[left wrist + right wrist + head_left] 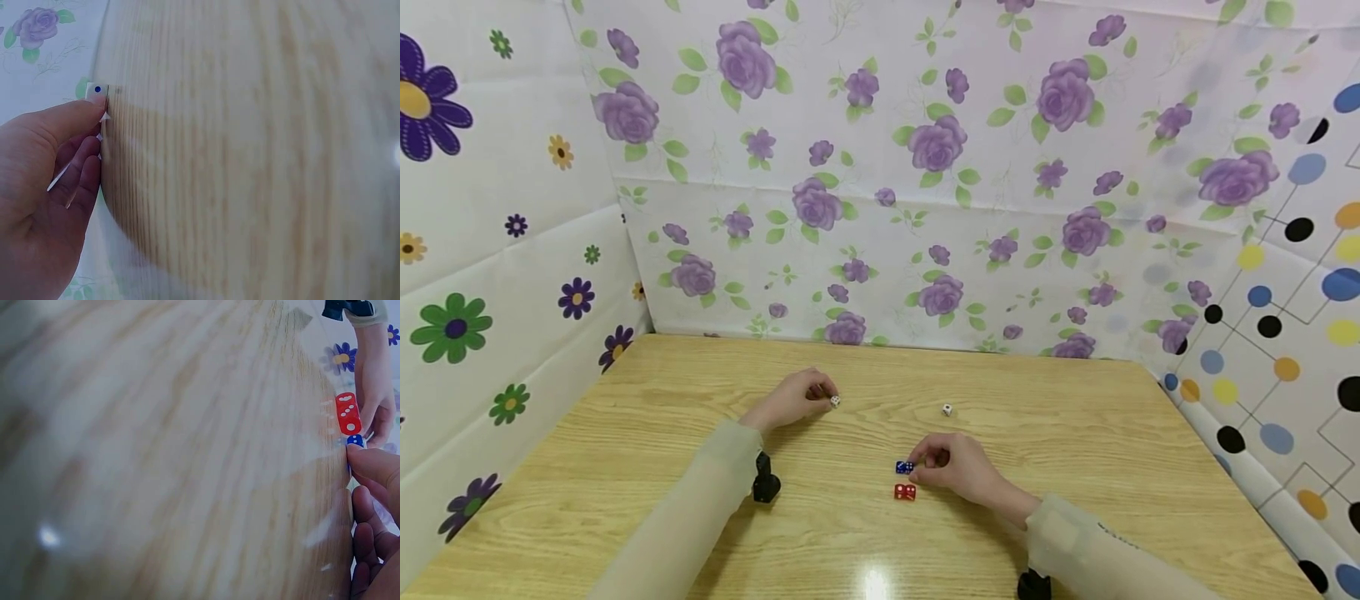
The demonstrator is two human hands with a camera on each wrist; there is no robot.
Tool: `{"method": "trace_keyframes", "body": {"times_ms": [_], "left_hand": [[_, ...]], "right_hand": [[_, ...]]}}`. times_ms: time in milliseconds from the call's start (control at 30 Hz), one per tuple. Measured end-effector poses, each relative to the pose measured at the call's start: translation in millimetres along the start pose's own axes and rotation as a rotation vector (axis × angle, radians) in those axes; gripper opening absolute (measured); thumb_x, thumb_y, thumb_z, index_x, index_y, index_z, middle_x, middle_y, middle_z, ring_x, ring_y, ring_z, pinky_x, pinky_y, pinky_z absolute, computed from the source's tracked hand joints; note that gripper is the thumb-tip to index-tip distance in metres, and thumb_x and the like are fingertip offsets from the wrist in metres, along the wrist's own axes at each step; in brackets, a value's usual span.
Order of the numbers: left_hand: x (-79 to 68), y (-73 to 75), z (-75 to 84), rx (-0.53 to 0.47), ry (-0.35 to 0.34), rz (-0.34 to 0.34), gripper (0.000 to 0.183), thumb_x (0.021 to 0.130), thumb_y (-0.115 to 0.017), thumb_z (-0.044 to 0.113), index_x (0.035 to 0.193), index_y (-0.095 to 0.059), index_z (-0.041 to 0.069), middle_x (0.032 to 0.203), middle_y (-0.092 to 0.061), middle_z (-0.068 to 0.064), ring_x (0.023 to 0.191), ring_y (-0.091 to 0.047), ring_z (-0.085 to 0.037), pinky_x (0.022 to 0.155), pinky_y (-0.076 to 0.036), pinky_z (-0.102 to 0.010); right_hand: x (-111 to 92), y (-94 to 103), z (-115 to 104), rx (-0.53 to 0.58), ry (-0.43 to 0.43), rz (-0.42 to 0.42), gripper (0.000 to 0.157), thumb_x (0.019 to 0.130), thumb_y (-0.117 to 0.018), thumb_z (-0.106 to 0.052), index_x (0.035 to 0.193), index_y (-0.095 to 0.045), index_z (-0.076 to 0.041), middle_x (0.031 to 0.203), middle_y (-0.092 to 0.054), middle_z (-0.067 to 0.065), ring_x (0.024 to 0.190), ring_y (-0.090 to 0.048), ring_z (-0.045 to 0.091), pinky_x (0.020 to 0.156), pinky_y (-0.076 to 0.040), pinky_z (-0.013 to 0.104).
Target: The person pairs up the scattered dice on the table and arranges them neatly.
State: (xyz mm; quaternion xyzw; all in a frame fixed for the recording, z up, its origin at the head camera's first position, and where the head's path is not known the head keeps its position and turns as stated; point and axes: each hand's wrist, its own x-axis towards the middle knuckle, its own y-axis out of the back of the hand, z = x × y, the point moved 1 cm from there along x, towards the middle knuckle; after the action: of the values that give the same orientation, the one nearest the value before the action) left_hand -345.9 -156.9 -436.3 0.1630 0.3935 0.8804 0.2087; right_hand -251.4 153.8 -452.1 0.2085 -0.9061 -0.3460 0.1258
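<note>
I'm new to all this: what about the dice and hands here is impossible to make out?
Left wrist view: the lower part of the pinched white die, covered by the left hand.
Head view: the spots on the sides of the lone white die, too small to count.
Right wrist view: part of the blue dice, behind the right hand, itself cut off by the right edge.

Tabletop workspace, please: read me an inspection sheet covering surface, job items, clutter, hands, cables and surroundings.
Surface: wood-grain table, glossy, light reflecting near the front edge of the head view.
Job's things: blue dice pair; red dice pair, nearer the person; left white die; right white die, untouched.
Clutter: nothing seen.
Hands: left hand pinches the left white die; right hand pinches the blue dice pair's right end.
Cables: nothing seen.
Surroundings: purple-rose cloth behind, daisy cloth left, dotted cloth right.
</note>
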Motion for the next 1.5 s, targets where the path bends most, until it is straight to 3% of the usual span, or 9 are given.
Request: {"method": "trace_keyframes", "body": {"times_ms": [667,1000,1500], "left_hand": [[-4.0,-4.8,7.8,0.022,-0.013,0.014,0.008,0.090,-0.071,0.011,0.098,-0.070,0.008,0.099,-0.063,-0.010,0.088,-0.062,-0.017,0.077,-0.050,-0.030],[-2.6,-21.1,21.8,0.059,-0.056,0.018,0.007,0.089,-0.074,0.017,0.094,-0.070,0.013,0.095,-0.064,-0.004,0.085,-0.061,-0.012,0.076,-0.051,-0.025],[-2.2,-37.8,40.7,0.014,-0.054,-0.012,0.006,0.089,-0.074,0.017,0.094,-0.070,0.016,0.091,-0.065,0.000,0.082,-0.059,-0.008,0.072,-0.050,-0.023]], "right_hand": [[-1.3,-1.1,-0.1,-0.004,-0.001,-0.007,0.009,0.085,-0.078,-0.028,0.092,-0.074,-0.024,0.076,-0.063,-0.003,0.063,-0.049,0.005,0.058,-0.041,0.020],[-1.7,-1.0,-0.4,0.008,-0.007,-0.005,0.009,0.086,-0.078,-0.026,0.093,-0.074,-0.023,0.077,-0.063,-0.003,0.063,-0.051,0.005,0.058,-0.042,0.020],[0.5,-0.7,-0.8,-0.008,-0.008,0.006,0.009,0.084,-0.079,-0.029,0.092,-0.075,-0.025,0.075,-0.064,-0.004,0.064,-0.052,0.005,0.057,-0.043,0.020]]}}
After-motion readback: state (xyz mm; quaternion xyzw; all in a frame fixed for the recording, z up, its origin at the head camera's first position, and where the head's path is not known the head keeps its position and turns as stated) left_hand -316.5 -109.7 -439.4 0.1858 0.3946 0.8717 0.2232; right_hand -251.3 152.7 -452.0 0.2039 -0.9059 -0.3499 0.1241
